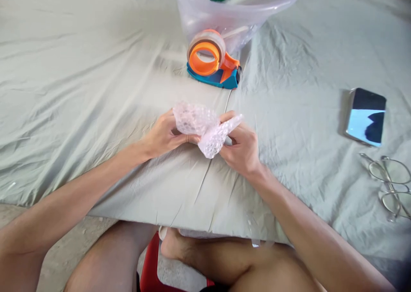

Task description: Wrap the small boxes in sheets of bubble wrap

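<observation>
A crumpled piece of pinkish bubble wrap (205,127) is held between both hands just above the cloth-covered table (96,90). My left hand (163,134) grips its left side, thumb and fingers pinched on the folded edge. My right hand (242,148) holds the right side, fingers curled under the wrap; whatever lies inside the wrap is hidden. An orange and blue tape dispenser (212,61) with a roll of clear tape stands a little beyond the hands.
A clear plastic tub (231,13) holding a bottle stands behind the dispenser. A phone (366,116) lies face up at the right, folded glasses (390,185) nearer the table edge. My bare legs and a red stool (150,262) show below the front edge.
</observation>
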The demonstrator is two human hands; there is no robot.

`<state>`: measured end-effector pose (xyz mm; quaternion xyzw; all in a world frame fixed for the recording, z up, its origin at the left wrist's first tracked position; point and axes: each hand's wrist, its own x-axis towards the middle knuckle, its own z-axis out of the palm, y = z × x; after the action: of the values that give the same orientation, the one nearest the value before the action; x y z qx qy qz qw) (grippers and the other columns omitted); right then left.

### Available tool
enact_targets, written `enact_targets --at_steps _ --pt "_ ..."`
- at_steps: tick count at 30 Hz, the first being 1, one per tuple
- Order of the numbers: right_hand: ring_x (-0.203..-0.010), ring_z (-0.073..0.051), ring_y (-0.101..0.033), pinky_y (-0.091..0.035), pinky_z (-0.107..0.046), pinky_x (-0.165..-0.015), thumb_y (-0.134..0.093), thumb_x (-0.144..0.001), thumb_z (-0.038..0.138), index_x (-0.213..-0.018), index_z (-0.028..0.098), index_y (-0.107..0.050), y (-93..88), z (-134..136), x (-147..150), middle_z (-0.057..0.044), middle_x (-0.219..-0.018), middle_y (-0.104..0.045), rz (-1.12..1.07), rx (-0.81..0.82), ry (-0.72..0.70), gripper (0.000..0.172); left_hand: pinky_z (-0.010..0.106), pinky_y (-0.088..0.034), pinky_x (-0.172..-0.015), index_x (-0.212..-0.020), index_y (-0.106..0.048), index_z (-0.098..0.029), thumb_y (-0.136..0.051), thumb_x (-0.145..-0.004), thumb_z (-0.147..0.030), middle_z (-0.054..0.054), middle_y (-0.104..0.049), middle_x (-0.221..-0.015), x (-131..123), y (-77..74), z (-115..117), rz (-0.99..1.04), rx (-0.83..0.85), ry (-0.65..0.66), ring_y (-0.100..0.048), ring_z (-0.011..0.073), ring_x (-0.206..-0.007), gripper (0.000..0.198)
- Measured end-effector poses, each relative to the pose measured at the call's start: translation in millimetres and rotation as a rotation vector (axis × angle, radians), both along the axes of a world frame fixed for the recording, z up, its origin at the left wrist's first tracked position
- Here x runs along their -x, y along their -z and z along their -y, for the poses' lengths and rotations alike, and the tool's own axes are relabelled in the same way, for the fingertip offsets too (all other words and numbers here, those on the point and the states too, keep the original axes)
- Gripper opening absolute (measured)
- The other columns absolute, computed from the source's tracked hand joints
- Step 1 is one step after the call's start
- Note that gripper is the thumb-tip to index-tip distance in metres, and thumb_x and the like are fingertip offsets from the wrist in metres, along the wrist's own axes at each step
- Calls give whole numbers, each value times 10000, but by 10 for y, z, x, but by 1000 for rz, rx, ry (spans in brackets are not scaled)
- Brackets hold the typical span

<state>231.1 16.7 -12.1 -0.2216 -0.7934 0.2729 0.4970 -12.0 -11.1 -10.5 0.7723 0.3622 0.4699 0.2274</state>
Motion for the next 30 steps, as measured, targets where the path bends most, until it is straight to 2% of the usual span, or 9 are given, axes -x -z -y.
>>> enact_targets --at_steps 4,8,11,15,18,21,23,25,30 --pt "-782 -160 -705 -624 -281 -628 -934 -957 511 -856 220 -755 -10 110 52 -37 -984 -731 -38 244 -25 356 357 -659 -813 -979 -774 -241 -752 -1110 -545 36 -802 -1030 -45 -29 35 -3 -10 -20 -768 195 -940 332" --pt "-815 -189 -744 -705 -316 -658 -964 -893 607 -1000 235 -781 9 163 81 -46 -1027 -743 -104 416 -61 429 363 -653 -817 -918 -745 -225 -763 -1092 -549 51 -767 -978 -72 -35 59 -36 34 -127 -755 210 -937 369" --pt "-772 -157 -741 -735 -320 -671 -919 -958 556 -1147 254 -768 -3 166 58 -28 -1090 -745 -172 451 -123 387 363 -640 -821 -963 -719 -236 -769 -1080 -551 44 -735 -982 -63 -13 55 -38 16 -190 -720 205 -927 339" --pt "-783 -155 -776 -757 -327 -727 -781 -1085 507 -1233 287 -739 -22 158 11 -22 -1084 -764 -137 475 -208 268 356 -582 -737 -891 -611 -250 -816 -1045 -532 19 -641 -905 -61 -2 55 -38 -16 -226 -626 190 -834 382" --pt "-721 -156 -779 -747 -315 -673 -823 -1063 489 -1174 273 -707 3 125 22 -6 -997 -759 -142 472 -216 269 359 -558 -718 -884 -552 -257 -852 -1020 -498 12 -611 -906 -96 -12 86 -20 -35 -198 -598 186 -817 407" --pt "-620 -142 -753 -707 -282 -552 -916 -979 525 -1113 289 -620 22 94 59 35 -927 -731 -171 507 -185 401 332 -521 -688 -877 -525 -252 -863 -1015 -433 0 -596 -910 -157 -32 145 -11 -55 -186 -572 164 -794 408" --pt "-562 -128 -709 -659 -265 -477 -966 -922 537 -1017 298 -554 10 108 83 57 -870 -678 -178 500 -140 485 321 -501 -671 -863 -536 -246 -861 -1017 -430 -3 -596 -900 -196 -49 186 -19 -49 -209 -564 157 -785 405" --pt "-524 -103 -634 -594 -245 -439 -936 -955 491 -906 292 -498 -17 159 103 67 -798 -608 -147 431 -79 484 314 -487 -652 -839 -555 -237 -862 -1016 -469 -4 -602 -889 -229 -67 216 -9 -10 -232 -564 151 -774 423" --pt "-578 -109 -564 -537 -254 -479 -758 -1054 265 -863 274 -559 -49 281 145 44 -754 -620 -71 138 17 276 280 -425 -577 -804 -631 -215 -867 -1019 -510 -13 -646 -888 -268 -102 232 95 56 -229 -569 113 -720 434"
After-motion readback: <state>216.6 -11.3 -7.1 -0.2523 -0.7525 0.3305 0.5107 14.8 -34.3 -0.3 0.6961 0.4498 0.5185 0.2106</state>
